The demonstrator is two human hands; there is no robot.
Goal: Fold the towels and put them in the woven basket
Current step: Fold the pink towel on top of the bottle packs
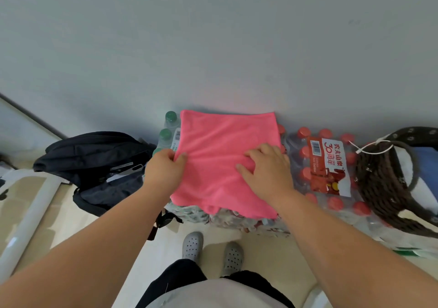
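Observation:
A pink towel (220,141) lies spread flat on top of shrink-wrapped packs of bottles against the wall. My left hand (163,167) pinches the towel's left edge between thumb and fingers. My right hand (267,165) rests on the towel's right half with its fingers spread and pressing the cloth. The dark brown woven basket (379,184) stands at the far right, with blue and white cloth (426,167) inside it.
A black backpack (99,165) lies on the floor to the left. Green-capped bottles (167,127) sit left of the towel, and a red-capped bottle pack (329,167) lies between towel and basket. My feet in grey clogs (192,246) stand just below the stack.

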